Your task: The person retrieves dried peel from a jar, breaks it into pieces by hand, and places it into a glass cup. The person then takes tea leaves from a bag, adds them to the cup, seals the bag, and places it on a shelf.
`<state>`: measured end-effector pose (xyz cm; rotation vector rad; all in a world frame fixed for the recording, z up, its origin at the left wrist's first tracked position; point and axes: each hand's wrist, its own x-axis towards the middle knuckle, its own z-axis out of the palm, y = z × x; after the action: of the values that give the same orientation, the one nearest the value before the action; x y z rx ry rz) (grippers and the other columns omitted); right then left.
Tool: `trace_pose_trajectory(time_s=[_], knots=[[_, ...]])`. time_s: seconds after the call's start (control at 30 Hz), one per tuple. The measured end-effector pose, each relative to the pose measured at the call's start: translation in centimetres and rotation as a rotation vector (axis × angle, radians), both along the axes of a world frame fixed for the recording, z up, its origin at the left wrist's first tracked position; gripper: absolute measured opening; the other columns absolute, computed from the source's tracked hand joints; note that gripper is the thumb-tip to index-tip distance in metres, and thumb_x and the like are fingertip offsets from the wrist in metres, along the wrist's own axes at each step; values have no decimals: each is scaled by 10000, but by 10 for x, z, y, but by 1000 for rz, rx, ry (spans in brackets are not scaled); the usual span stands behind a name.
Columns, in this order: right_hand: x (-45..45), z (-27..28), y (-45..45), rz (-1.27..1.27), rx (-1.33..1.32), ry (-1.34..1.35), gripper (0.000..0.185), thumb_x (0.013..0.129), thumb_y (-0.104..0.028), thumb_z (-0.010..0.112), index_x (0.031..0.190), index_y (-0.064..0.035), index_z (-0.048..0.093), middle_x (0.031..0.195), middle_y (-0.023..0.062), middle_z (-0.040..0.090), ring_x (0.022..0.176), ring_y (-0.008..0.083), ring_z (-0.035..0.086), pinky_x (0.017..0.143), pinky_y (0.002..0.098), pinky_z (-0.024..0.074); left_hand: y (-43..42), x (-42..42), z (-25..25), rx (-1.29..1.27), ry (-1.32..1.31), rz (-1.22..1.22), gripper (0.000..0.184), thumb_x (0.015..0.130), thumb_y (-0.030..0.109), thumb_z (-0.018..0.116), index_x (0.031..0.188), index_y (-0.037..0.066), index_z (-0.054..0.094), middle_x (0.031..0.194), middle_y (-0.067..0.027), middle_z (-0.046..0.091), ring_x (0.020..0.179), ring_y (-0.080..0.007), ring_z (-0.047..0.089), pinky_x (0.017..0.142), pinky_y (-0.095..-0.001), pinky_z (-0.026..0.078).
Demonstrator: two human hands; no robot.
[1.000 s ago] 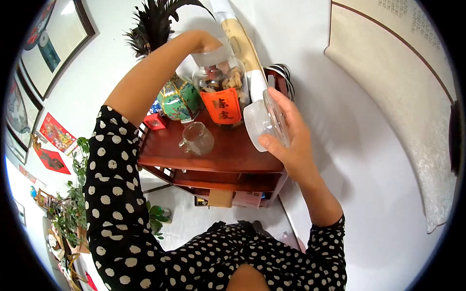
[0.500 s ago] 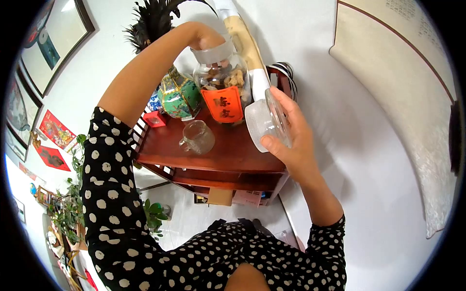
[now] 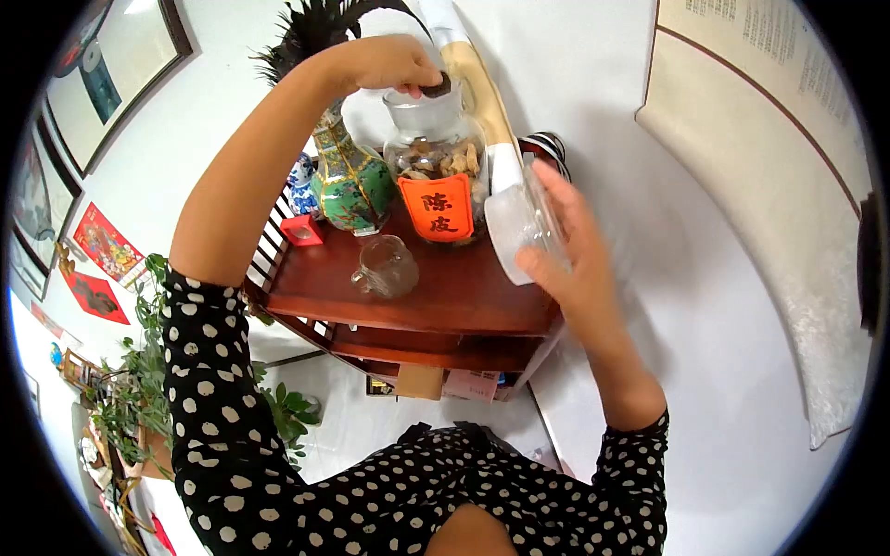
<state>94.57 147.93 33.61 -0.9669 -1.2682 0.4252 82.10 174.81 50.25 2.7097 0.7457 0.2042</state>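
My left hand (image 3: 397,67) is closed on a dark piece of dried peel (image 3: 437,86), just above the open mouth of a big glass jar (image 3: 419,119). Brown dried pieces (image 3: 443,159) fill part of that jar, and an orange-red label (image 3: 438,209) with Chinese characters is stuck on its front. To the jar's right, my right hand (image 3: 582,248) grips a clear glass lid (image 3: 521,232) with a frosted stopper part, tilted on its side. A small glass cup (image 3: 389,267) with a handle stands on the red-brown wooden stand (image 3: 454,301).
Left of the jar stand a green patterned vase (image 3: 357,193) with black feathers and a blue-white vase (image 3: 302,185). A small red box (image 3: 302,231) sits before them. Behind the jar leans a rolled scroll (image 3: 484,93). A white wall is at the right.
My left hand has come up out of the jar with a piece of dried peel in its fingers. My right hand still holds the lid, slightly farther right in view.
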Motion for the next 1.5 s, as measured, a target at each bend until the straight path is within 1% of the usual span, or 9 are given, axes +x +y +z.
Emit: trace_pose_trajectory(time_s=[0.23,0.37,0.63,0.93,1.03,1.23,1.33,1.43,1.5], knots=[[7,83,57,-227,200,-261,713,799,-341,780,1383,-36,508,1323,162,556,1230,263,535,1039,391,423,-39,-57,-18,-19,-645,88,258,912,191,650,1075,3,718,889,-25,688,773,-92,565,703,-253,436],[17,114,128,-337,260,-574,739,760,-481,779,1322,-43,580,1296,196,582,1207,332,564,1026,416,442,-57,-90,-57,-161,-944,136,130,903,116,652,993,27,685,824,20,633,731,-65,529,667,-218,404],[18,124,215,-433,55,-923,807,668,-671,737,1300,-179,634,1225,223,630,1135,380,613,967,444,494,-72,-134,-126,-380,-1013,269,87,890,27,623,976,30,632,835,18,617,745,-64,535,691,-226,421],[5,133,224,-386,-90,-1301,775,713,-621,730,1313,-143,620,1316,215,588,1215,394,556,1042,436,440,-77,-156,-153,-530,-1062,268,82,904,4,613,952,70,601,855,19,606,744,-74,525,691,-224,418],[13,132,229,-249,-88,-1327,799,681,-687,708,1324,-222,617,1230,214,637,1170,377,592,994,476,476,-76,-157,-156,-556,-1063,240,98,902,-4,611,943,77,576,857,17,597,759,-74,531,696,-225,421],[5,119,219,-411,-46,-1381,811,710,-718,673,1324,-192,616,1253,188,635,1174,389,586,990,473,466,-78,-149,-162,-533,-1108,263,188,881,-27,630,1001,66,521,867,8,545,744,-72,521,659,-223,434],[-13,107,205,-731,650,-1371,669,806,-664,624,1238,-154,655,1186,173,658,1100,367,620,924,480,490,-84,-147,-165,-576,-1151,290,244,904,-13,603,1121,53,514,930,-9,587,779,-91,547,717,-235,464],[-73,67,150,-523,423,-1038,504,899,-561,580,1082,-99,665,1038,163,680,945,350,659,790,475,526,-82,-147,-180,-574,-1143,264,315,907,-14,600,1207,43,524,946,-13,596,806,-92,565,716,-235,465],[-104,33,121,-483,215,-1088,442,925,-496,585,949,-56,623,870,158,674,804,344,666,648,451,532,-86,-143,-186,-593,-1168,248,323,917,-13,592,1235,20,541,943,-16,598,820,-95,579,715,-233,477]])
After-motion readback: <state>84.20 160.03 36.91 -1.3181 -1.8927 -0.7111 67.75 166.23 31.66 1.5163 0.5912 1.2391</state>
